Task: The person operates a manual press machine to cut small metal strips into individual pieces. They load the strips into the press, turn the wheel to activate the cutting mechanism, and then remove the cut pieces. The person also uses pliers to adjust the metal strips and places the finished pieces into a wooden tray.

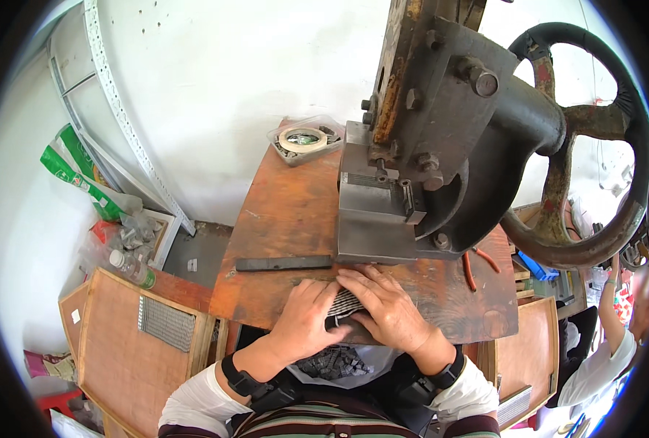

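Both hands are closed around a small stack of thin grey metal strips (345, 303) at the front edge of the wooden table. My left hand (304, 320) grips its left side, with the thumb low and pointing right. From the right, my right hand (391, 308) lays its fingers over the top, covering much of the stack. Just behind the hands stands a heavy dark hand press (448, 109) with a steel die block (375, 237). A flat dark bar (284, 263) lies left of the block. Below the hands, a pale bag (383, 358) holds many small dark metal pieces (331, 363).
The press's large handwheel (558, 255) rises at right. Red-handled pliers (470, 271) lie beside its base. A clear tub (295, 157) with a tape roll sits at the back. Wooden trays (120, 365) flank the table, the left one bearing metal strips (165, 323). Another person (601, 372) is at far right.
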The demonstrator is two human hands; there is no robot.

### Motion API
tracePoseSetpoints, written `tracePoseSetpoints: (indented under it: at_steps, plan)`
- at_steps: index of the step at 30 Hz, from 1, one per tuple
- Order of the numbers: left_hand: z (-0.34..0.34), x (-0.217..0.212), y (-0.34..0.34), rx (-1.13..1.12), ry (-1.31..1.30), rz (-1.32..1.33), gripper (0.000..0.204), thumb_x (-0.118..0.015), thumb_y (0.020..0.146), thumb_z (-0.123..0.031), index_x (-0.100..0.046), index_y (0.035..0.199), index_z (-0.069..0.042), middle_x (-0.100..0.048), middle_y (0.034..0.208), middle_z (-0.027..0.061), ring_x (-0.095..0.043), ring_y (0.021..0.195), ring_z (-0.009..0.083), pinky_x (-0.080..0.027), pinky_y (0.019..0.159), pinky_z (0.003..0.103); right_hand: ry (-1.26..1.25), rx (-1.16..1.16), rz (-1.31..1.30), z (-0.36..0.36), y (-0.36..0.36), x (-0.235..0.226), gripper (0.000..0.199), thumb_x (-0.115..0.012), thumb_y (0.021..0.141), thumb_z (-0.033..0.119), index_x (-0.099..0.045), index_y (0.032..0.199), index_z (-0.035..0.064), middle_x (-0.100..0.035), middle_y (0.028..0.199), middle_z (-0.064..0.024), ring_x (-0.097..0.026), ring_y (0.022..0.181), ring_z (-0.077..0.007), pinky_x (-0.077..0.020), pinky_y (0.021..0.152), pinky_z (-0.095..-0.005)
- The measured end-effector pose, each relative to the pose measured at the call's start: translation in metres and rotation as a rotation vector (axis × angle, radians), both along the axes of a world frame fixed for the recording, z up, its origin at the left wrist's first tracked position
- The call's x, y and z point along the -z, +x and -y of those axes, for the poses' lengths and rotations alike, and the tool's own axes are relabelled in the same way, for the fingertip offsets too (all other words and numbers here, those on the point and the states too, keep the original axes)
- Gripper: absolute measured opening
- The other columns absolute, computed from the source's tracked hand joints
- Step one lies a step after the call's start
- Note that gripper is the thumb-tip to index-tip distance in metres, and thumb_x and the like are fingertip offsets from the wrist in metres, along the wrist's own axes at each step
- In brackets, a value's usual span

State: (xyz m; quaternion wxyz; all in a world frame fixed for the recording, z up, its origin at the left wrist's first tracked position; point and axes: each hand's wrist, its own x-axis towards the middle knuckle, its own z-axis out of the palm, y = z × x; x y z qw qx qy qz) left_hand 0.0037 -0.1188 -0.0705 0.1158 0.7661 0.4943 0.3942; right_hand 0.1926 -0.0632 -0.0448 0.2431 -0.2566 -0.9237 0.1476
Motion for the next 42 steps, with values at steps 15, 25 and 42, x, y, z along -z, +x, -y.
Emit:
tracePoseSetpoints:
  at_steps: [15,25,42]
  plan:
    - [0.003,0.007,-0.002,-0.018,-0.035,0.110,0.066,-0.078,0.065,-0.005,-0.051,0.125,0.002,-0.060,0.099,0.0171,-0.055,0.091,0.0357,-0.046,0.080,0.042,-0.153,0.231,-0.136,0.015,0.012,0.023,0.073,-0.082,0.063,0.024,-0.053,0.125,-0.0005,-0.059,0.113,-0.0188,-0.052,0.107,-0.0373,-0.0436,0.092,-0.0440]
    - [0.004,0.011,-0.006,-0.029,-0.146,0.215,0.091,-0.082,0.062,-0.003,-0.037,0.142,-0.003,-0.062,0.102,0.0122,-0.059,0.092,0.0269,-0.049,0.082,0.035,-0.041,0.305,-0.059,0.022,0.010,0.020,0.069,-0.078,0.070,0.018,-0.049,0.130,0.0022,-0.058,0.122,-0.0143,-0.048,0.117,-0.0366,-0.0334,0.101,-0.0479]
    - [0.005,0.006,-0.003,-0.052,-0.167,0.275,0.107,-0.081,0.062,0.000,-0.019,0.149,-0.006,-0.055,0.115,0.0184,-0.058,0.088,0.0303,-0.050,0.080,0.039,-0.068,0.309,-0.127,0.013,-0.017,0.007,0.019,-0.071,0.072,0.002,-0.069,0.091,0.0053,-0.066,0.094,-0.0107,-0.058,0.093,-0.0305,-0.0461,0.082,-0.0388]
